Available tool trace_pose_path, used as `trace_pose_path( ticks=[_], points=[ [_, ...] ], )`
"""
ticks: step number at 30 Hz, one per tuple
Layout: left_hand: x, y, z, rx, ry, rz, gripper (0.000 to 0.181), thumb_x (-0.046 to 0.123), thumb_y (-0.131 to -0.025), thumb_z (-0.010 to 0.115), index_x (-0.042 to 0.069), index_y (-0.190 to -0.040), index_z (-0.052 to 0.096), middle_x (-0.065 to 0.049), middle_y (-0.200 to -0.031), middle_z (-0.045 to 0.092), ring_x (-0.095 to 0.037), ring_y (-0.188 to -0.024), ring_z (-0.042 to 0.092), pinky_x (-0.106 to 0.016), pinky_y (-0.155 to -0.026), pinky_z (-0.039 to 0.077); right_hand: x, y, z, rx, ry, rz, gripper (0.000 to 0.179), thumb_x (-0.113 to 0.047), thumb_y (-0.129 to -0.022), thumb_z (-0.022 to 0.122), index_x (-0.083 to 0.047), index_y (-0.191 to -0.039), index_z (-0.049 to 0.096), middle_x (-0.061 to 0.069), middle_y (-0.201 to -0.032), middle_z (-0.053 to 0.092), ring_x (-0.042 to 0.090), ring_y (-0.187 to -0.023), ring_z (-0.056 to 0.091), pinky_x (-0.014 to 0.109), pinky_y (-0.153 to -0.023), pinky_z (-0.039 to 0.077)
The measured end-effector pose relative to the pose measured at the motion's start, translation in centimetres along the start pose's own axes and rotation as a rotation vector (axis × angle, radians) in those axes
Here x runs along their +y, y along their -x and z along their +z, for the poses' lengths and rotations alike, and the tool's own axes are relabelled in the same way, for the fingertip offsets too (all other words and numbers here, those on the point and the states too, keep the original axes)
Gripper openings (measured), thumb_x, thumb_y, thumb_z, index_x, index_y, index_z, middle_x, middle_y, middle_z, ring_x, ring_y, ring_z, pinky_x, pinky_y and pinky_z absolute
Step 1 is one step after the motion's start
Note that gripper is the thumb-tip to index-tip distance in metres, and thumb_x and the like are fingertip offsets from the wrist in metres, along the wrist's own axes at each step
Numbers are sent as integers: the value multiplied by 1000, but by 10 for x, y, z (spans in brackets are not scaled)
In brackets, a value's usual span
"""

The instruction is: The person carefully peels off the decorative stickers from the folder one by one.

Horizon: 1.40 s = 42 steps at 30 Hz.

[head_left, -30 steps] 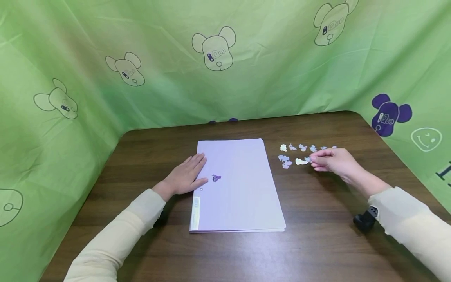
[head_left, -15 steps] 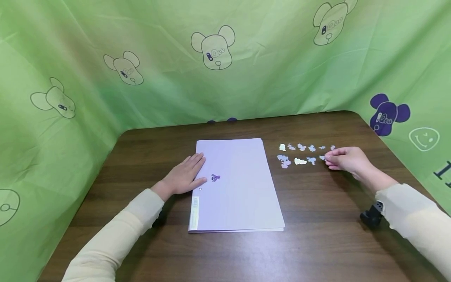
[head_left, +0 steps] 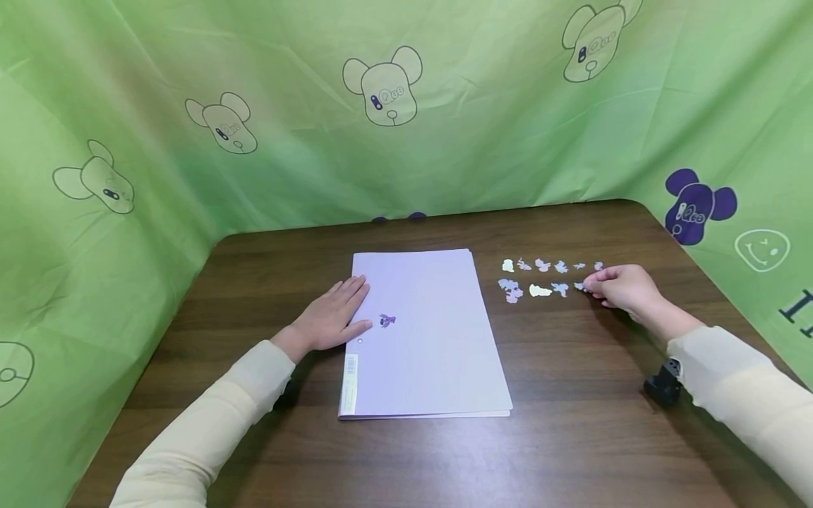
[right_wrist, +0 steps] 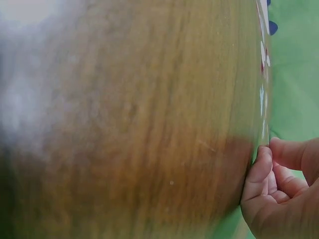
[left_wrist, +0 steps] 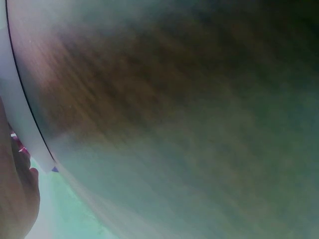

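Note:
A pale lilac folder (head_left: 432, 339) lies flat on the brown table, with a small purple cartoon sticker (head_left: 387, 321) on its left half. My left hand (head_left: 330, 314) rests flat across the folder's left edge, fingers spread; part of it shows at the lower left of the left wrist view. Over on the right, my right hand (head_left: 625, 289) pinches a small bluish sticker (head_left: 579, 286) between thumb and forefinger, low over the table at the right end of the lower sticker row. The fingertips hide part of that sticker. In the right wrist view the thumb and finger (right_wrist: 261, 169) meet.
Several small cut-out stickers lie in two rows right of the folder, among them a white one (head_left: 540, 290), a blue one (head_left: 560, 289) and a lilac cluster (head_left: 511, 291). A green printed curtain (head_left: 286, 190) surrounds the table (head_left: 406, 462) at the back and sides.
My right hand has moved right, from beside the white sticker to the end of the lower row, uncovering the blue sticker there. The left hand stays on the folder.

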<state>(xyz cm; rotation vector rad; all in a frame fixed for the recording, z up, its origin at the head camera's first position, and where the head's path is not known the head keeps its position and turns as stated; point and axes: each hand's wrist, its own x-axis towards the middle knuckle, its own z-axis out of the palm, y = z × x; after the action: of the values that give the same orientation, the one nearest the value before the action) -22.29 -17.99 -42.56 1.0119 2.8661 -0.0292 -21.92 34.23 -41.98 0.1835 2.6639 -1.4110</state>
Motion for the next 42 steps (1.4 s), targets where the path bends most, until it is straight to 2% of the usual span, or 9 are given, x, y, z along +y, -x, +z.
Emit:
trace_pose_path(
  ticks=[5, 17, 26, 36, 42],
  points=[
    [0, 1, 1, -5, 3, -5, 81, 60, -99, 29, 4, -155, 14, -11, -162, 6, -22, -147, 3, -38, -117, 6, -1, 0, 1, 1, 24, 4, 28, -10, -94, 62, 15, -106, 62, -4, -81, 64, 2, -69, 56, 24, -60, 53],
    [-2, 2, 5, 9, 0, -5, 81, 61, -98, 29, 5, -155, 14, -10, -162, 6, -21, -147, 3, -37, -117, 5, 3, 0, 2, 5, -11, 6, 27, -9, -93, 65, 15, -105, 63, -7, -81, 61, 0, -68, 55, 21, -61, 54],
    [-3, 1, 5, 11, 1, 0, 81, 60, -99, 29, 4, -155, 14, -11, -162, 6, -21, -147, 3, -37, -117, 6, 3, 1, 3, 32, -94, 6, 19, -4, -91, 66, 13, -100, 64, -7, -76, 62, 1, -65, 59, 22, -62, 55],
    [-2, 0, 3, 3, -2, -2, 82, 61, -99, 28, 5, -155, 13, -10, -162, 5, -21, -147, 3, -36, -117, 5, 5, 1, 0, -12, -178, 19, 23, 4, -90, 61, 18, -108, 60, -8, -76, 66, 0, -68, 62, 24, -66, 56],
    [-1, -1, 3, 3, 5, -1, 82, 61, -99, 29, 5, -155, 13, -10, -162, 5, -21, -147, 2, -37, -117, 5, 5, 1, -2, -35, -180, 22, 23, 3, -91, 60, 18, -108, 60, -7, -77, 66, 1, -69, 62, 25, -67, 57]
  ],
)
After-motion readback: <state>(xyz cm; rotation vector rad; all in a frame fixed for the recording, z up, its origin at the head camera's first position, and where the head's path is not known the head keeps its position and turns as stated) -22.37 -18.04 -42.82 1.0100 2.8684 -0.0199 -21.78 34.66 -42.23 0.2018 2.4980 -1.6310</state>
